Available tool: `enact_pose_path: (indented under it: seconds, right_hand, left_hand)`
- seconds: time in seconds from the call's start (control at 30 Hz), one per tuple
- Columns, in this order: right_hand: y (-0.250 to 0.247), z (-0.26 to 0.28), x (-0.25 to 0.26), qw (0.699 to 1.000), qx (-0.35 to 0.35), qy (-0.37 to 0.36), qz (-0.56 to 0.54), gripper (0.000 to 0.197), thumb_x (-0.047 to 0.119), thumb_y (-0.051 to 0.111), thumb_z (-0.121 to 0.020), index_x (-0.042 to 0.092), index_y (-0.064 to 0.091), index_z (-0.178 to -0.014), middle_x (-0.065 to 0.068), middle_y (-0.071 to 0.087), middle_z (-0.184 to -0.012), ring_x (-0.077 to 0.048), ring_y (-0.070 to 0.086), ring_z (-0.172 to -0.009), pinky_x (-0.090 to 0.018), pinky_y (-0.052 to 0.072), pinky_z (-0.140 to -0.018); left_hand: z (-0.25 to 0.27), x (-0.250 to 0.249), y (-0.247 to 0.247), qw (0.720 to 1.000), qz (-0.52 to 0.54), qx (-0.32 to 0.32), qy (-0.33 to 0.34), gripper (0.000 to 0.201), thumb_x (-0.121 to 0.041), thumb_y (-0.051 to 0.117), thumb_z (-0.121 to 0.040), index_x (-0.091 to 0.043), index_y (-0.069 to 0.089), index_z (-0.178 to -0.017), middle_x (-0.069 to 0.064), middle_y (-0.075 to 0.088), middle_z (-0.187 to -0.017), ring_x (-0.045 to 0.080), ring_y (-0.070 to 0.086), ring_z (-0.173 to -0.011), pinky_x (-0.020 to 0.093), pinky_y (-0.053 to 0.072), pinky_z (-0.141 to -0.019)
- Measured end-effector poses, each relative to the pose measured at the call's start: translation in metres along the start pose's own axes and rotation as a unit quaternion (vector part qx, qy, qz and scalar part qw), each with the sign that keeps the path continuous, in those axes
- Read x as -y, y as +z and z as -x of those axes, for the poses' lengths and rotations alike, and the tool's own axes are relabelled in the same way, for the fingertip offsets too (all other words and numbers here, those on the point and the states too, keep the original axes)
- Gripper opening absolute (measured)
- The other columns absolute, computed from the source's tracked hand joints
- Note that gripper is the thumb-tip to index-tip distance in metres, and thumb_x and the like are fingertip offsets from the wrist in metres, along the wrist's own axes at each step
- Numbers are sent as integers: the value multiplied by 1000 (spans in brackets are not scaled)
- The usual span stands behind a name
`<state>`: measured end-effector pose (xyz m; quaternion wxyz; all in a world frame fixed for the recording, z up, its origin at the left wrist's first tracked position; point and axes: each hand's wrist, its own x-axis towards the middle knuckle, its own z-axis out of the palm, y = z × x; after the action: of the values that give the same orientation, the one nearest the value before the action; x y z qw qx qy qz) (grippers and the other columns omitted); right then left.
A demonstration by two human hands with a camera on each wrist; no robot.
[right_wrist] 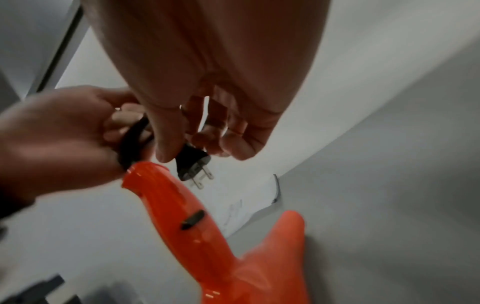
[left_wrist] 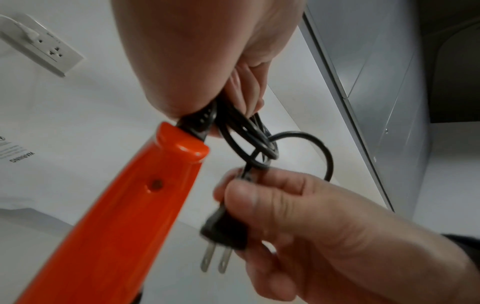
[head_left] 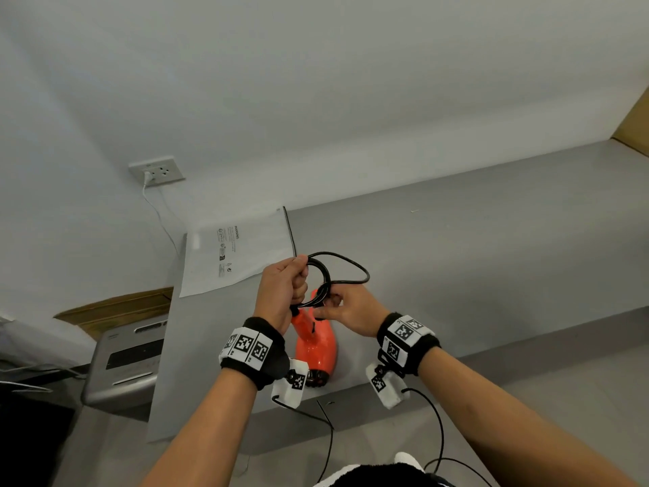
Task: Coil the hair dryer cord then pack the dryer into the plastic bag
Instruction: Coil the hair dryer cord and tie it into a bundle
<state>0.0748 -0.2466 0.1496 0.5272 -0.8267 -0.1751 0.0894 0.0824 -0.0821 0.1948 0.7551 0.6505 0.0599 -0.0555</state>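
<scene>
On a grey countertop (head_left: 456, 240) the glossy orange plastic hair dryer (head_left: 316, 346) rests. The left hand (head_left: 281, 293) curls round the coiled black cord (head_left: 347, 265); the right hand (head_left: 351, 311) pinches its two-pin plug (left_wrist: 223, 228). Coiling seems nearly done; next, tuck the plug, then open the flat clear plastic bag (head_left: 231, 254) behind.

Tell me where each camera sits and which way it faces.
Head: on the head, looking down at counter and dryer; left hand, right hand show.
Left wrist: on that wrist, facing the coiled cord; both hands show.
Right wrist: on that wrist, facing the plug; both hands show.
Shared: wrist views both show plug and dryer.
</scene>
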Motion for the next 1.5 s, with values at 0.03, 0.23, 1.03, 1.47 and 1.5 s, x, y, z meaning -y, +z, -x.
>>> enact_pose_path:
  seconds: [0.03,0.23,1.03,1.47,1.5]
  right_hand:
    - [0,-1,-7,999,-1,2,33,18,24,78,-82,10,71,-91,-2,59,-67,-13,49,-60,-28,47,-65]
    - [-18,18,-89,953,7,177,244,12,25,72,-84,16,72,-93,-8,74,-92,-28,67,-90,-32,50,-77]
    - [-16,10,48,954,-178,22,-238,12,9,67,-92,8,73,-102,-14,71,-77,-24,61,-58,-32,49,-48]
    - [20,-8,24,944,-225,154,-187,28,29,79,-79,20,54,-90,-4,65,-88,-20,67,-76,-33,57,-60]
    - [20,-5,22,943,-189,161,-222,26,29,77,-82,18,58,-97,-6,69,-97,-25,70,-88,-33,57,-65]
  left_hand:
    - [0,0,-1,1000,4,-2,0,36,-22,55,-103,-13,54,-68,-6,29,-50,8,21,-40,23,13,-40]
    - [-2,-1,-18,998,50,-33,-5,36,-21,54,-103,-11,55,-69,-7,30,-48,5,21,-38,21,13,-38]
    - [-7,3,5,999,-11,-35,20,38,-23,54,-103,-14,56,-67,-6,31,-49,9,22,-41,21,20,-39]
    - [2,4,9,998,-26,-42,33,38,-24,55,-102,-10,57,-67,-4,30,-49,11,21,-42,22,21,-41]
    - [2,3,8,998,-20,-45,28,37,-23,55,-103,-10,57,-68,-4,30,-49,10,22,-42,21,21,-41]
